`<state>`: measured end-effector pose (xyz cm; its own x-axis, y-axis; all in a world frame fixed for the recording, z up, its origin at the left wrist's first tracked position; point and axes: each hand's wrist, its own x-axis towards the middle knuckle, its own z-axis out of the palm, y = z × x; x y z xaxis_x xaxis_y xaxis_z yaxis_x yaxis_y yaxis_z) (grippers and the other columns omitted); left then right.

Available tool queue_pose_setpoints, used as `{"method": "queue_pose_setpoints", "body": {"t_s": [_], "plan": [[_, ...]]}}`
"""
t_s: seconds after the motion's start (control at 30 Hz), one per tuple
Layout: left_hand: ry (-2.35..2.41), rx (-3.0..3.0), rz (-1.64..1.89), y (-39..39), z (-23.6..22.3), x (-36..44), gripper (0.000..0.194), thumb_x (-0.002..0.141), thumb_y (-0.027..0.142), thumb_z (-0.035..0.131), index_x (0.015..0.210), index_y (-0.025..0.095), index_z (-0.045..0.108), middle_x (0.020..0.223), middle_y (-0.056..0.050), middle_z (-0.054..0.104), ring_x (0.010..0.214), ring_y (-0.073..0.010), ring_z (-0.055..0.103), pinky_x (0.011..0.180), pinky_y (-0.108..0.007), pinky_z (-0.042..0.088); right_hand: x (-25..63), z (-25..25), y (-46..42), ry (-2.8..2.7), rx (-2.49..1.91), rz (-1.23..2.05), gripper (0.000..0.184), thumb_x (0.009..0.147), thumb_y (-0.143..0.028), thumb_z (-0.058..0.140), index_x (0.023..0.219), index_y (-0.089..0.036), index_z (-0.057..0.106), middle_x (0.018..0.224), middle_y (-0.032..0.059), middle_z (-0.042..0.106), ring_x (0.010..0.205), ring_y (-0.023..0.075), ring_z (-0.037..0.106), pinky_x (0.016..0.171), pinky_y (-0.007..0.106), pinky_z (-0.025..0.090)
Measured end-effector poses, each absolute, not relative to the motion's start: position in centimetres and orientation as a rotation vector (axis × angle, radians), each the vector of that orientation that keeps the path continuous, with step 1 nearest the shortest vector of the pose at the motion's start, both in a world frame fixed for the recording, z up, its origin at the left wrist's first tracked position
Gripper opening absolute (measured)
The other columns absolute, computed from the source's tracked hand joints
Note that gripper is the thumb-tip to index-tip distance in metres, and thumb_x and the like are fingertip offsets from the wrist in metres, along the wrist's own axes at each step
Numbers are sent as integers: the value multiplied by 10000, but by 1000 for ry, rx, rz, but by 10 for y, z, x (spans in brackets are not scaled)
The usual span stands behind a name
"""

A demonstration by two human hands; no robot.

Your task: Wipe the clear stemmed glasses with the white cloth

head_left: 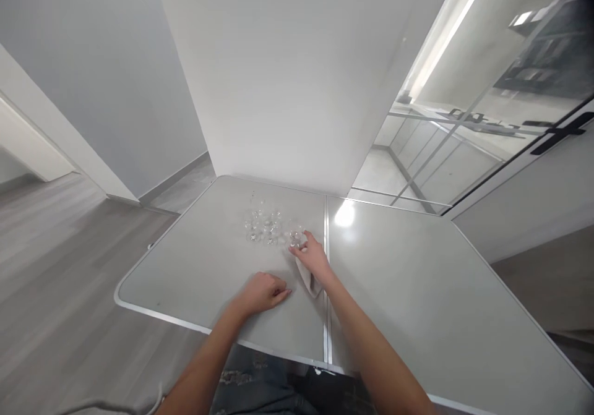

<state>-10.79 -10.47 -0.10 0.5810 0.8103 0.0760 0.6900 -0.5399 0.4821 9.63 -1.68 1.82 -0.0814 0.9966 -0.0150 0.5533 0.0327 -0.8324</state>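
My right hand (314, 259) has its thumb and fingers closed around a small clear glass (296, 235) near the table's middle seam. A pale cloth (307, 278) hangs below the palm on the same side, seemingly tucked in that hand. Just left of the held glass, several small clear glasses (263, 224) stand grouped close together; their outlines are faint. My left hand (263, 292) rests on the table nearer to me, fingers curled in, with nothing visible in it.
The light grey folding table (394, 291) has a metal rim and a metal seam (327, 279) across it. A white wall panel (278, 81) rises behind its far edge. At right is a glass-paned door (440, 136) with a black handle (561, 133).
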Motion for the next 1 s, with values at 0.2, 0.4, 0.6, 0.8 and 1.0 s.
{"method": "queue_pose_setpoints", "body": {"t_s": [0.2, 0.4, 0.6, 0.8, 1.0], "plan": [[1244, 2124, 520, -94, 16, -78, 448, 936, 482, 521, 608, 177, 514, 547, 24, 503, 531, -114, 422, 570, -266, 261, 184, 44, -35, -1373, -1220, 1526, 566, 768, -388, 661, 1319, -289, 578, 1051, 30, 640, 840, 193, 633, 734, 285, 489], [1110, 1850, 775, -42, 24, 28, 404, 963, 475, 448, 690, 185, 515, 565, 32, 538, 535, -116, 461, 567, -251, 321, 228, 50, -20, -1126, -995, 1606, 602, 665, -239, 632, 1267, -229, 607, 1007, 47, 641, 804, 192, 604, 710, 285, 490], [1161, 1822, 879, -19, 4, 61, 349, 835, 517, 650, 963, 209, 546, 556, 78, 522, 520, -125, 481, 558, -244, 331, 228, 29, -18, -1125, -1029, 1483, 616, 730, -458, 750, 1271, -224, 571, 803, 6, 623, 717, 183, 586, 682, 302, 490], [1148, 1931, 987, -27, 1, 54, 247, 921, 440, 540, 852, 205, 570, 612, 44, 476, 564, -121, 427, 590, -255, 336, 232, 36, -22, -1257, -957, 1407, 610, 704, -432, 801, 1251, -235, 617, 994, 32, 637, 818, 176, 604, 738, 281, 496], [1188, 1941, 1201, -36, 16, 42, 458, 979, 521, 406, 650, 209, 470, 644, -12, 440, 626, -155, 432, 634, -293, 378, 256, 45, -21, -1550, -1032, 1348, 415, 695, -462, 786, 987, -178, 706, 870, 26, 636, 815, 189, 574, 738, 280, 463]]}}
